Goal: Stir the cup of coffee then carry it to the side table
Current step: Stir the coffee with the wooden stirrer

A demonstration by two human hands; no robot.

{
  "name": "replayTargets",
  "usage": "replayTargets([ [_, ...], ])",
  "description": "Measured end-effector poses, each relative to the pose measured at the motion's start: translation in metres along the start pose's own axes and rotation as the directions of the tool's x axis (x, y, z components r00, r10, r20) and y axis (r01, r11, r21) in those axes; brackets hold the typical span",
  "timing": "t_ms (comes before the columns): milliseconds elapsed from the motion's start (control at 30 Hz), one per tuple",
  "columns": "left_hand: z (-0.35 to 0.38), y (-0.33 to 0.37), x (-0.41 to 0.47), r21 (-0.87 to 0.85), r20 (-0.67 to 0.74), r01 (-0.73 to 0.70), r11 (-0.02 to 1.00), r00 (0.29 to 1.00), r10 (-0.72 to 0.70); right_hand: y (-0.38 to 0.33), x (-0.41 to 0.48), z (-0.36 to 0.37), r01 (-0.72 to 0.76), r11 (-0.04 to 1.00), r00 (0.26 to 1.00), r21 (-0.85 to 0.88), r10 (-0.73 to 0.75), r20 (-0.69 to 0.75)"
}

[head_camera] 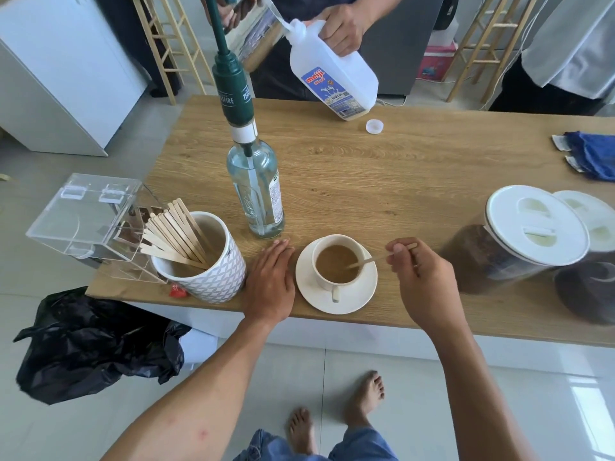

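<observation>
A wooden table [399,181] stands on glossy pale floor tiles [565,410], seemingly a white cabinet [50,78] beyond.

On and around the surface [399,181]: my count

One cup of coffee [327,283] on one saucer [354,302], and one wooden stirrer [369,260], pinched in the fingers [397,249] of my right hand [421,277]; with my left hand [271,284], that makes two hands of mine. One patterned mug [213,281] holds a bundle of spare stirrers [173,234], well over a dozen and too overlapped for an exact number. One glass bottle [256,191] with one green pump [233,84], one milk jug [336,78], one loose white cap [374,126]. Two white-lidded jars: a left jar [519,234] and a right jar [590,264]. One clear acrylic box [86,217], one blue cloth [592,154]. On the floor, one black bag [93,341] and my two bare feet [301,430]. Opposite, two hands of another person [342,28].
</observation>
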State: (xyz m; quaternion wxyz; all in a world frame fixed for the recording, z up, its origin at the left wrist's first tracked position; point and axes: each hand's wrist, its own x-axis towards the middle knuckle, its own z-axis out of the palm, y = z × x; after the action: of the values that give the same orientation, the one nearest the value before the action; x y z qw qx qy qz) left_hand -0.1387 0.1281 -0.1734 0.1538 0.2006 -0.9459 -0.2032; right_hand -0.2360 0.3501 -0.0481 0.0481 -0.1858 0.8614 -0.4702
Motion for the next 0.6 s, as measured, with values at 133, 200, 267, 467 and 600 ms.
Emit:
replayTargets([
  [133,-0.0003,0.0006,-0.0007,0.0,-0.002,0.001,1.0,1.0,-0.001,-0.0043,-0.0004,0.0031,0.008,1.0,0.996,-0.015,-0.007,0.087],
  [200,-0.0004,0.0015,-0.0009,-0.001,0.002,-0.004,1.0,1.0,0.004,-0.0038,0.0,0.0011,-0.022,1.0,0.999,-0.011,0.022,0.042],
  [267,-0.001,0.0017,-0.0003,-0.005,0.0,-0.005,1.0,1.0,0.005,-0.0021,0.0013,0.0,-0.03,0.999,1.0,0.012,0.03,-0.002],
  [467,0.0002,0.0014,-0.0011,0.0,0.01,-0.003,1.0,1.0,0.003,-0.0001,-0.0022,0.0052,-0.031,0.999,0.999,0.013,0.03,0.025],
  [600,-0.0016,0.0008,-0.0008,0.002,0.005,0.003,1.0,1.0,-0.003,-0.0017,-0.0004,0.0049,-0.024,0.999,0.999,0.042,0.025,-0.021],
])
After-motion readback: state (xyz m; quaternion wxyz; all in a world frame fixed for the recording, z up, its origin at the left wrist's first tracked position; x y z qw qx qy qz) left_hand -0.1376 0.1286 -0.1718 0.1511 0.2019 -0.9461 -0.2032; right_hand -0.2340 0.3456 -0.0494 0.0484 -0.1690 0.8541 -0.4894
